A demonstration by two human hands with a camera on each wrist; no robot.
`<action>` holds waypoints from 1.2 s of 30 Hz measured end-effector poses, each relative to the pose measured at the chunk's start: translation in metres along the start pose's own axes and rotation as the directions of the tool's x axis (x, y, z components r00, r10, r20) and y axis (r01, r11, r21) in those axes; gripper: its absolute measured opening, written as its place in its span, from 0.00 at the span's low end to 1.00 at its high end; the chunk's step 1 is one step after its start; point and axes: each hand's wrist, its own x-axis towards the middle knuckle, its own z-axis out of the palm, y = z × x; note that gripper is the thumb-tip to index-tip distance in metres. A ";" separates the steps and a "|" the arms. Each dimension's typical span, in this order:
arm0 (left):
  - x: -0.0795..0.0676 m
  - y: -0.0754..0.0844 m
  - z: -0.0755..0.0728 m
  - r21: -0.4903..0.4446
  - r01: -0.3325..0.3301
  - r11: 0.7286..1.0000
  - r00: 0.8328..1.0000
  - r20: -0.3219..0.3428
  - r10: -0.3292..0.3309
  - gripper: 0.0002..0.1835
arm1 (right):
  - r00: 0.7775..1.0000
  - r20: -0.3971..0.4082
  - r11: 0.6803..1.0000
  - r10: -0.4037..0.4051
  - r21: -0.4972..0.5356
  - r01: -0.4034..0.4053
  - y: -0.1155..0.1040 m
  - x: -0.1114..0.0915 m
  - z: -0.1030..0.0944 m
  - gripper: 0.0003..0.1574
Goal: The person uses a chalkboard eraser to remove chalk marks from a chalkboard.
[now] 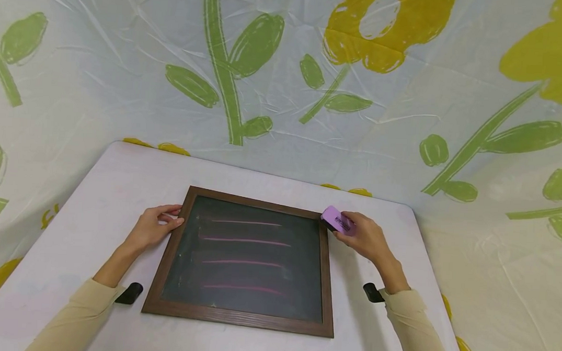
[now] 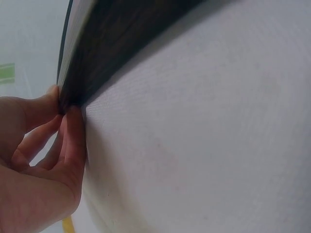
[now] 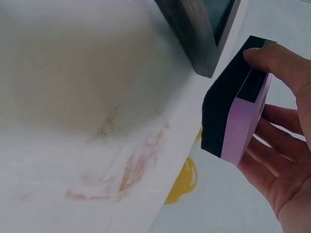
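Note:
A chalkboard (image 1: 253,279) in a brown wooden frame lies on the white table, with several pink chalk lines drawn across its dark face. At the left side of the frame, my left hand (image 1: 152,226) pinches the edge between thumb and fingertips; the left wrist view shows that hand (image 2: 48,155) at the dark side of the frame (image 2: 112,43). My right hand (image 1: 365,236) grips a purple eraser (image 1: 337,221) beside the board's upper right corner. Seen from the right wrist, the eraser (image 3: 240,119) has a black felt face, raised above the table with the thumb across one end.
The white table (image 1: 145,164) carries reddish smudges (image 3: 136,165) near the right hand. Behind and around it hangs a pale cloth (image 1: 138,96) printed with yellow flowers and green leaves. Dark straps (image 1: 130,293) sit at both wrists.

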 end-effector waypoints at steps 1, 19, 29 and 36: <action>0.000 0.000 0.000 0.000 0.002 1.000 1.000 0.000 -0.002 0.26 | 1.000 0.007 1.000 -0.004 0.004 0.004 -0.002 0.001 0.000 0.37; -0.001 0.000 0.000 -0.018 0.025 1.000 1.000 -0.003 -0.025 0.26 | 0.992 0.077 0.995 -0.096 0.018 0.095 -0.025 0.022 0.004 0.37; -0.001 0.000 0.000 -0.026 0.023 0.999 1.000 -0.005 -0.023 0.25 | 0.982 0.141 0.991 -0.128 0.048 0.123 -0.038 0.030 0.010 0.36; -0.002 0.000 -0.001 -0.019 0.024 1.000 1.000 0.004 -0.024 0.25 | 0.964 0.188 0.982 -0.186 0.061 0.178 -0.044 0.036 0.016 0.36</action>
